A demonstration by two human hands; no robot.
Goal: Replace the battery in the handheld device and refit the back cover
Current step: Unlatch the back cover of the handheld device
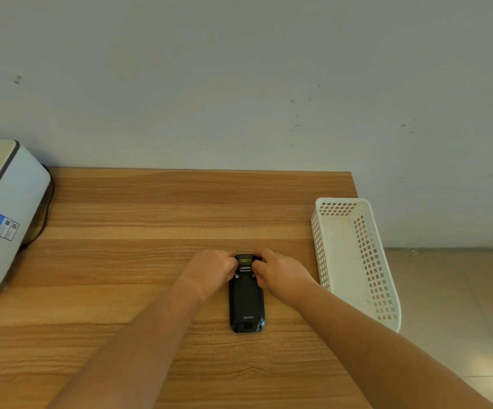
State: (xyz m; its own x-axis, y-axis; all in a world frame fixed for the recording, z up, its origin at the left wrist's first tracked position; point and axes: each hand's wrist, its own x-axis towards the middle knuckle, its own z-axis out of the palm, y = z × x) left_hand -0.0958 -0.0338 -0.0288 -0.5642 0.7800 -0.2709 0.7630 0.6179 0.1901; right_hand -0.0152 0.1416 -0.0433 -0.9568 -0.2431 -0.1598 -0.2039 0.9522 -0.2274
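A black handheld device (246, 302) lies face down on the wooden table (139, 208), its back cover on, white lettering near its lower end. My left hand (211, 271) grips the device's far end from the left, thumb by a small metal latch. From the right, my right hand (280, 274) holds the same end, thumb at the other latch. Between the thumbs a yellow label and a small window show. No loose battery is in view.
An empty white perforated plastic basket (357, 261) stands at the table's right edge, partly overhanging. A white machine with a blue sticker (3, 219) and a dark cable occupies the left. A wall runs behind the table; tiled floor lies to the right.
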